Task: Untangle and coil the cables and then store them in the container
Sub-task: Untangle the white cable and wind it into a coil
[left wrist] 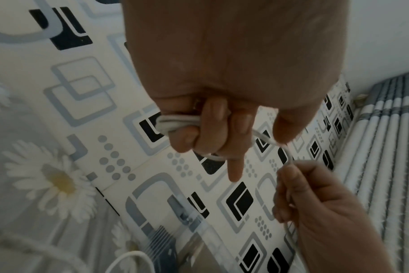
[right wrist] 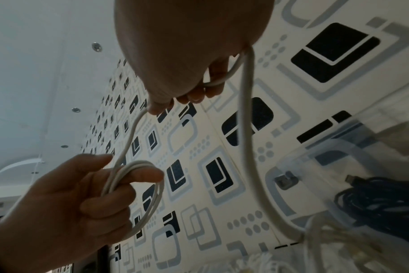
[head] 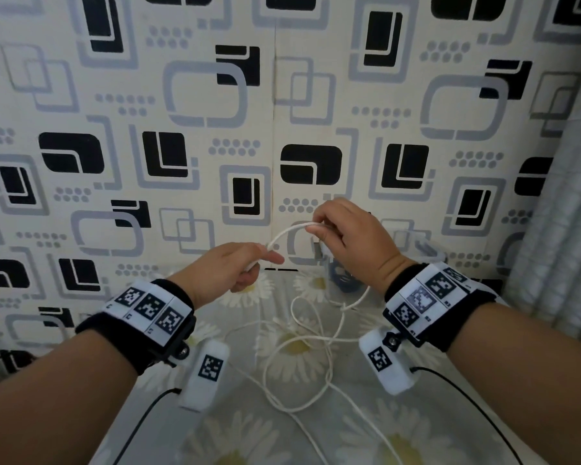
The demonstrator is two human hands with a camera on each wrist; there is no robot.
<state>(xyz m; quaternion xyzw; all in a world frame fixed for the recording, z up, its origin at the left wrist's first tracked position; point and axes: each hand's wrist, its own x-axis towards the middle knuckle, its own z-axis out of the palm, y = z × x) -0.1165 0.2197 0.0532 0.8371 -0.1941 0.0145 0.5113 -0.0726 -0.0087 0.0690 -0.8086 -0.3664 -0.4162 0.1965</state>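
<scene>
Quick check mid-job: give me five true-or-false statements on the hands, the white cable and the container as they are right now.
1. The left hand holds several loops of the white cable. True.
2. The right hand is empty. False: it pinches the same cable.
3. All of the white cable is coiled. False: loose slack lies on the floral cloth.
4. A dark cable already lies in the clear container. True.
5. The container stands near the patterned wall. True.
</scene>
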